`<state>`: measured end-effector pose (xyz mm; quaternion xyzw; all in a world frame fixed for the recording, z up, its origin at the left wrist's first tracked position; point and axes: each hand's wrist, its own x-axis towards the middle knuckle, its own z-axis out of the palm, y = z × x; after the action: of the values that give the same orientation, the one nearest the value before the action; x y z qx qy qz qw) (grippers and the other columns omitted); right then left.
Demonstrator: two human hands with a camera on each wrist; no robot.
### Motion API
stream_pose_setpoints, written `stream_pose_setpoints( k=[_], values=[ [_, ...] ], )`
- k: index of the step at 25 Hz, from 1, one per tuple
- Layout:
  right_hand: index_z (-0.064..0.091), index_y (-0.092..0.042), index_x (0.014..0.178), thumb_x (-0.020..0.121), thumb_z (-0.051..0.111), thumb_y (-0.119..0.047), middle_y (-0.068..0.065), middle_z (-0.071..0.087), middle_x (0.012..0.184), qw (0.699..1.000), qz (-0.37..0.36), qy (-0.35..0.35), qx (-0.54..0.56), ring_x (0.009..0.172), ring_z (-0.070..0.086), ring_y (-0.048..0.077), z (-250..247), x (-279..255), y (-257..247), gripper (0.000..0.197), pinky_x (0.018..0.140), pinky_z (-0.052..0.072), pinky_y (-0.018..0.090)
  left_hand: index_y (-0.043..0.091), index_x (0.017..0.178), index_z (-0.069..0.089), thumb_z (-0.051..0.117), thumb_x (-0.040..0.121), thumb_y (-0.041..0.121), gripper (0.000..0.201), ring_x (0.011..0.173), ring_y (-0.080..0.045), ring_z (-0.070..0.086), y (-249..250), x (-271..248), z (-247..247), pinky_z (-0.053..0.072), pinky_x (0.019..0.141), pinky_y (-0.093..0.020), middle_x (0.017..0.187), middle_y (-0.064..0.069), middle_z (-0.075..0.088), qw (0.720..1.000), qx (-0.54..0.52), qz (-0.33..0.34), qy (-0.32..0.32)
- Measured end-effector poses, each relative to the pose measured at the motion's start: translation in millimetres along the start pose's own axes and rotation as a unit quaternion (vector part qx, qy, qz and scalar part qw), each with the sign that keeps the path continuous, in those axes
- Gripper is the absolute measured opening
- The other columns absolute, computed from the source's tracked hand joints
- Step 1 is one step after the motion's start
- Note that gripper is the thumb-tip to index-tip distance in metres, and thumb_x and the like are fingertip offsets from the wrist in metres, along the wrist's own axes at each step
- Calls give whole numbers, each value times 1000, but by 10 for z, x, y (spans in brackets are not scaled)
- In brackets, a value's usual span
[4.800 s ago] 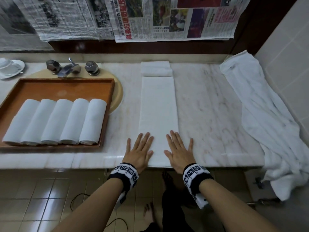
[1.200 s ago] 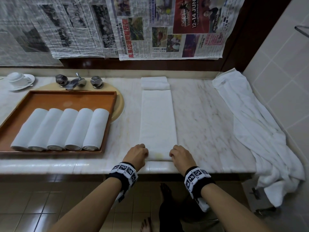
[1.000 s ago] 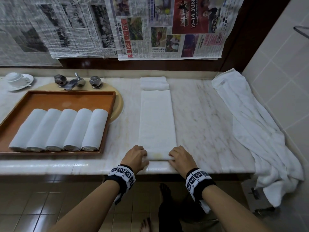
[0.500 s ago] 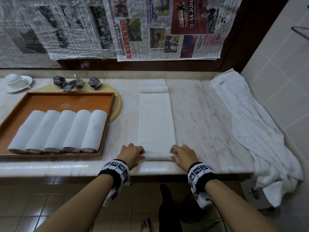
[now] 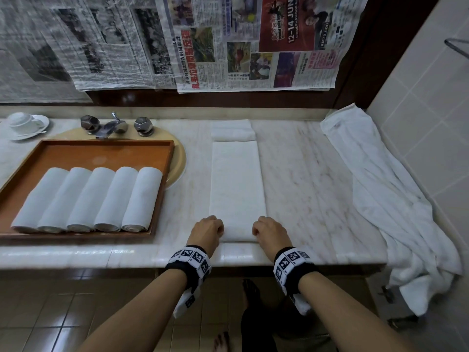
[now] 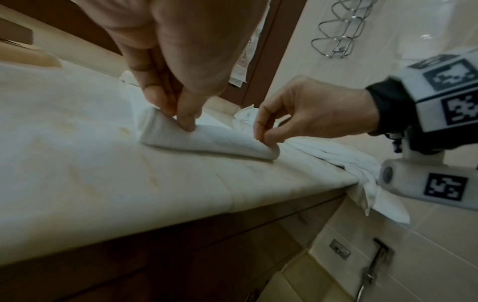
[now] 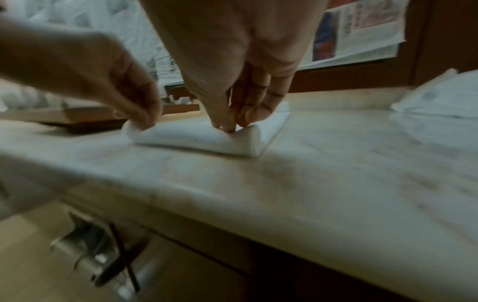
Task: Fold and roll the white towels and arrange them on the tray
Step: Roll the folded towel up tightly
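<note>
Left hand: fingers curled down, fingertips pinching the left end of the rolled near edge of the towel.
Right hand: fingers curled down likewise, fingertips pressed into the right end of the same roll; thumb tucked under, grip closed on the cloth.
Hand spacing: one at each end of the roll, knuckles up, a marker band on each wrist.
Towel: folded to a long narrow strip on the worktop, lying from 6 toward 12 o'clock. The near end is curled over into a low, short roll; the rest lies flat.
Roll state: about one turn, somewhat flattened; inner layers not visible.
Folded towel: small white pad at 12 o'clock of the strip, just beyond its far end; touching or not, cannot tell.
Tray: brown, at 9 o'clock of the strip, apart from it, lying partly over the basin.
Rolled towels: five, side by side and touching, in the near half of the tray; spiral ends face the near rim.
Tap: with two knobs, at 12 o'clock of the tray.
Cup: on a saucer, far left, at 10 o'clock.
Loose cloth: large, white, crumpled, at 3 o'clock along the tiled wall, hanging over the worktop edge.
Newspapers: sheets hung on the wall at 12 o'clock.
</note>
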<state>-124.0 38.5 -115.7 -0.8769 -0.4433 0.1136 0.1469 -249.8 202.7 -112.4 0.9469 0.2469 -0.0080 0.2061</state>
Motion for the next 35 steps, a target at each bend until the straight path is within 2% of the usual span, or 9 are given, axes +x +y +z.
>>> stream_pose_setpoints(
  k=[2, 7, 12, 17, 22, 26, 29, 32, 35],
  values=[
    [65, -7, 77, 75, 66, -2, 6, 60, 82, 1000, -23, 15, -7, 79, 60, 25, 57, -60, -40, 5, 58, 47, 32, 9, 93, 70, 54, 90, 9, 16, 88, -26, 60, -3, -63, 69, 48, 75, -34, 96, -5, 64, 1000, 17, 19, -1],
    [60, -15, 74, 51, 85, -5, -1, 59, 76, 999, -47, 19, -15, 71, 60, 19, 61, -97, -6, 36, 53, 48, 25, 9, 109, 65, 66, 87, 28, 29, 108, -22, 50, -27, -63, 84, 45, 88, -31, 111, -3, 59, 998, 33, 57, -16],
    [59, -13, 114, 91, 53, -10, 3, 60, 112, 995, -48, -55, -73, 108, 53, 25, -95, -4, 7, 23, 86, 38, 37, 12, 105, 64, 67, 86, 24, 22, 102, -25, 51, -14, -27, 5, 42, 86, -31, 106, -3, 60, 987, 132, 90, -19],
    [59, -18, 120, 95, 53, -12, -1, 61, 118, 990, -11, -135, -32, 110, 54, 20, -263, 57, 34, 27, 97, 38, 37, 19, 124, 55, 47, 100, 33, 29, 114, -21, 44, -97, 16, -114, 30, 93, -31, 120, 1, 59, 980, 141, 118, -73],
    [64, -18, 97, 86, 66, -13, 2, 66, 98, 984, 59, -118, 120, 91, 62, 19, -325, 95, 109, 12, 85, 50, 29, 20, 117, 59, 52, 99, 33, 24, 109, -18, 46, -77, 23, -186, 33, 93, -30, 111, 1, 66, 992, 66, 84, -70],
    [68, -16, 94, 90, 61, -16, -2, 62, 102, 997, 27, -71, 10, 99, 54, 18, -231, 180, 92, 8, 86, 43, 35, 16, 104, 70, 57, 95, 20, 17, 104, -21, 51, 26, 117, -182, 42, 86, -29, 103, -3, 64, 997, 42, 46, -48],
    [65, -11, 90, 88, 57, -4, 3, 59, 96, 999, -41, -17, -7, 92, 55, 23, -99, 137, 12, 11, 73, 44, 32, 12, 99, 72, 55, 92, 6, 19, 95, -24, 58, 98, 111, -105, 46, 79, -29, 103, -4, 62, 998, 19, 53, -39],
    [63, -10, 79, 69, 72, -4, 4, 60, 82, 997, -79, 25, -4, 77, 59, 23, 4, 29, -52, 14, 57, 48, 28, 10, 101, 70, 54, 89, 13, 20, 96, -25, 58, 103, 20, 5, 47, 79, -31, 103, -5, 63, 998, 16, 61, -11],
    [62, -11, 86, 58, 79, -7, 3, 60, 87, 997, -71, 4, 2, 81, 57, 22, 62, 43, -36, 33, 62, 54, 30, 9, 107, 66, 66, 85, 24, 27, 105, -21, 53, 81, 4, 67, 47, 83, -31, 109, -4, 60, 997, 21, 66, -20]
  ],
)
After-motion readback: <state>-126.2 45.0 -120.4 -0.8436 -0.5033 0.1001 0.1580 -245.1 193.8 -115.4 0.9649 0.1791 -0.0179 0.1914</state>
